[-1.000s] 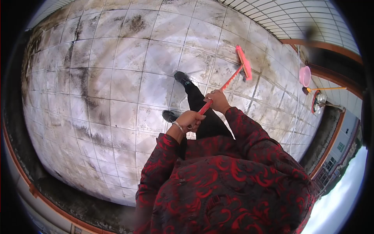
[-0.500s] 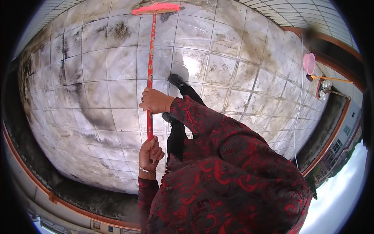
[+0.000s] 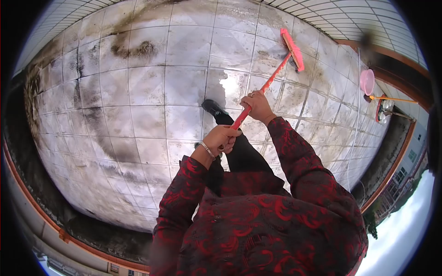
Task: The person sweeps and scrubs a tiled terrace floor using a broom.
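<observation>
A long red patterned handle runs up and to the right across the tiled floor (image 3: 189, 83), with a pink-red broom head (image 3: 293, 49) at its far end. My left hand (image 3: 223, 140), with a bracelet at the wrist, is closed round the near end of the handle. Higher up the handle, my right hand (image 3: 258, 106) is wrapped round it. The broom head touches or nearly touches the floor at the upper right; its exact contact cannot be made out. My black shoe (image 3: 214, 108) is on the floor left of my right hand.
A pink basin (image 3: 367, 82) is at the right, near an orange-handled tool (image 3: 393, 99) and a red-rimmed container (image 3: 381, 110). A thin white hose or cord (image 3: 355, 129) runs along the right side. A white tiled wall (image 3: 340, 18) borders the top right.
Since half a second ago, the broom head has swung from the upper left to the upper right. Both hands have moved right with the handle, still gripping it.
</observation>
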Demonstrator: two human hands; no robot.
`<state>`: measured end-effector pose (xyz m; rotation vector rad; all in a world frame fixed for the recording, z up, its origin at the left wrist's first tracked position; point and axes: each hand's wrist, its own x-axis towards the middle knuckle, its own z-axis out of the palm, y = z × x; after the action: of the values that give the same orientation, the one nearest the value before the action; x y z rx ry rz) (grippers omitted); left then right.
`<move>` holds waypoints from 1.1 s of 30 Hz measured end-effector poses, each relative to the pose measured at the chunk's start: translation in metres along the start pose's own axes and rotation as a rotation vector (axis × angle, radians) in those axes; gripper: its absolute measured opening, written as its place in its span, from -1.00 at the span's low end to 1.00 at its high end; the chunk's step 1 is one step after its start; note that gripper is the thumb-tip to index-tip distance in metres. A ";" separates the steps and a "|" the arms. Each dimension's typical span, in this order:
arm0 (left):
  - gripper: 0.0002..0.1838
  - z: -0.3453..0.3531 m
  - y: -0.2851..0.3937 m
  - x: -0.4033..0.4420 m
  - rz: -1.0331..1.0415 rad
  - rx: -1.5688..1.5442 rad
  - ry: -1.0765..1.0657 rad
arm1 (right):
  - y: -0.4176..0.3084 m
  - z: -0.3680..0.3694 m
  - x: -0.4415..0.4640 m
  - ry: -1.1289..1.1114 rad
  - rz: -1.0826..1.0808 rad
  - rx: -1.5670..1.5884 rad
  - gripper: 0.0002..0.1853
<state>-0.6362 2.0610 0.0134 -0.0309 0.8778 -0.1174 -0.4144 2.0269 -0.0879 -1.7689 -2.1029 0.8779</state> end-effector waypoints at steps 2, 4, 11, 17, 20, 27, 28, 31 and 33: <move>-0.86 -0.001 0.022 -0.006 0.023 -0.032 -0.001 | 0.002 -0.003 0.030 -0.043 -0.029 -0.031 -0.92; -0.86 -0.019 0.031 -0.025 0.087 -0.082 0.041 | -0.003 0.014 0.064 -0.082 -0.088 -0.027 -0.88; -0.82 -0.103 0.012 -0.118 0.440 -0.329 0.145 | -0.129 0.070 0.192 -0.169 -0.530 -0.070 -0.90; -0.83 -0.111 -0.071 -0.136 0.705 -0.684 0.160 | -0.213 0.129 0.199 -0.292 -0.849 -0.057 -0.94; -0.85 -0.091 -0.121 -0.137 0.739 -0.807 0.221 | -0.239 0.144 0.166 -0.306 -1.011 0.104 -0.94; -0.89 -0.048 -0.145 -0.136 0.519 -0.591 0.267 | -0.219 0.119 0.100 -0.199 -0.932 0.270 -0.85; -0.90 -0.040 -0.138 -0.132 0.483 -0.588 0.275 | -0.204 0.110 0.094 -0.172 -0.897 0.261 -0.83; -0.90 -0.051 -0.123 -0.106 0.457 -0.566 0.072 | -0.160 0.080 0.089 -0.233 -0.713 0.166 -0.82; -0.88 -0.063 -0.107 -0.082 0.453 -0.554 0.001 | -0.127 0.072 0.092 -0.280 -0.639 0.031 -0.80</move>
<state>-0.7461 1.9659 0.0445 -0.3470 0.8767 0.5514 -0.5768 2.0848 -0.0859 -0.8793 -2.5720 0.9855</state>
